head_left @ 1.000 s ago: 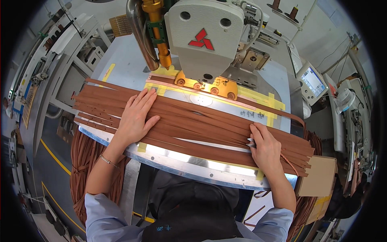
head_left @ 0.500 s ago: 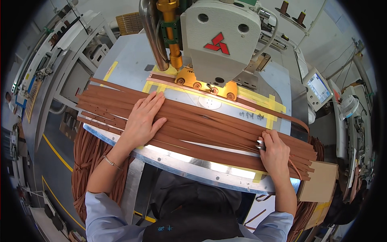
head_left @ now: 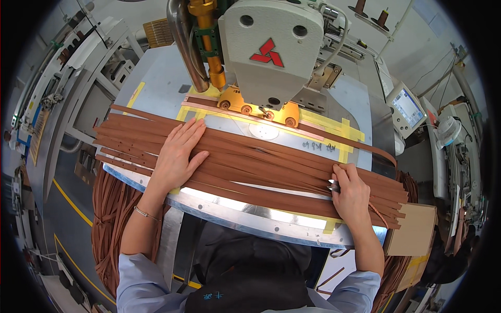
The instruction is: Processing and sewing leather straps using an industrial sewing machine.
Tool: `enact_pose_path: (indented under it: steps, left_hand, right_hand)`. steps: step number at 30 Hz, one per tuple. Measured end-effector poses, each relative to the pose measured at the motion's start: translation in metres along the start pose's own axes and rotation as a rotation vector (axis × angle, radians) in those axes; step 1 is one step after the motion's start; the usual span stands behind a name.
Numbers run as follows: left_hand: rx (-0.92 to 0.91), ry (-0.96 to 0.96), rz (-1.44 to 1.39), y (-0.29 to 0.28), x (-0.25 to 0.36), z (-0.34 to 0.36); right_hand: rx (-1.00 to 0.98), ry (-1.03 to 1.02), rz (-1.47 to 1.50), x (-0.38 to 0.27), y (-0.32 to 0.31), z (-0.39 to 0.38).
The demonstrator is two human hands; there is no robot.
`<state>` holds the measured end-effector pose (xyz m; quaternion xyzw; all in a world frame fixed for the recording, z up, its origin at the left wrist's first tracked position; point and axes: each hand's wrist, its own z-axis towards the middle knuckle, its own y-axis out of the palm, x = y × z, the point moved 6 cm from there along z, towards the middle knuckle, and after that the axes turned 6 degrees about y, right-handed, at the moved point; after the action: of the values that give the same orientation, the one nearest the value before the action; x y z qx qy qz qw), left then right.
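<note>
Since a second ago almost nothing moved: the left hand (head_left: 177, 154) stays spread flat on the brown leather strips (head_left: 261, 167) across the desk (head_left: 250, 216), while the right hand (head_left: 350, 192) keeps pinching small snips at the strips' right end.

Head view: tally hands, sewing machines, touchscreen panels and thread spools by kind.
Hands: 2 (left hand, right hand)
Sewing machine: 1
Touchscreen panel: 1
Thread spools: 2 (first spool, second spool)
Total: 6

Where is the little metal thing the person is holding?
In the head view, the small metal tool sits in the right hand, low on the right, atop the brown leather strips.
</note>
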<state>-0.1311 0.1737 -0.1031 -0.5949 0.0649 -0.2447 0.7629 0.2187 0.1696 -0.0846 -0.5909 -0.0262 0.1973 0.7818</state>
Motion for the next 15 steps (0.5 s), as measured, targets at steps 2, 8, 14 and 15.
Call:
enact_pose_path:
  steps: [2, 8, 14, 15]
  left_hand:
    - [0.02, -0.006, -0.005, -0.0006, -0.0006, -0.0001]
    - [0.071, -0.026, -0.051, -0.0044, -0.0011, -0.0017]
    - [0.085, -0.012, -0.055, -0.005, -0.0004, -0.0016]
    - [0.085, -0.012, -0.056, -0.005, -0.0005, -0.0018]
  right_hand:
    - [-0.006, -0.001, 0.002, 0.0018, 0.0008, -0.0008]
    - [-0.024, -0.004, 0.011, 0.0018, -0.0014, 0.0006]
    - [-0.029, -0.002, 0.02, 0.0025, -0.0022, 0.0013]
    - [-0.026, -0.005, 0.025, 0.0025, -0.0027, 0.0013]
